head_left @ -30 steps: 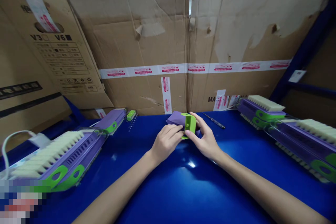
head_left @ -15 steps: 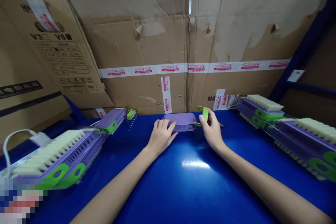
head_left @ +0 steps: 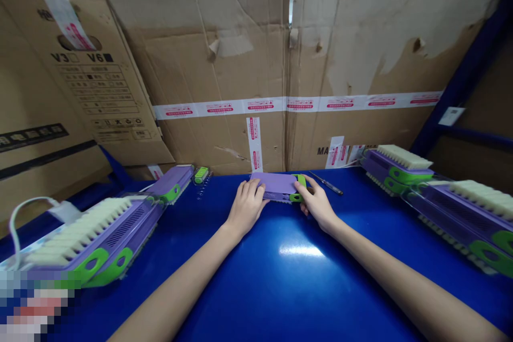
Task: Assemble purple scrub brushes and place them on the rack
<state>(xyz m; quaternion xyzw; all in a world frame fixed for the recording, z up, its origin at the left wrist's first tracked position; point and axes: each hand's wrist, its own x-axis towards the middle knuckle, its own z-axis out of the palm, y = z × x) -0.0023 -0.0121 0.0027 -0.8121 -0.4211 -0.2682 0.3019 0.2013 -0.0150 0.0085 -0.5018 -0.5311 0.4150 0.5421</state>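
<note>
A purple plastic housing (head_left: 276, 184) lies flat on the blue table (head_left: 288, 278) near the cardboard wall. A green end piece (head_left: 298, 188) sits at its right end. My left hand (head_left: 246, 207) rests on the housing's left end with the fingers curled over its edge. My right hand (head_left: 316, 204) grips the right end, thumb and fingers pressed on the green piece.
Finished purple and green brush units with white bristles lie at the left (head_left: 88, 238) and at the right (head_left: 401, 165), (head_left: 468, 214). A small screwdriver (head_left: 326, 184) lies beyond my right hand. A loose green part (head_left: 200, 174) sits at the back left. Cardboard boxes (head_left: 240, 64) wall the back.
The housing went from held up in both hands to flat on the table. The green piece, lifted clear in my right hand half a second ago, now sits against the housing's right end.
</note>
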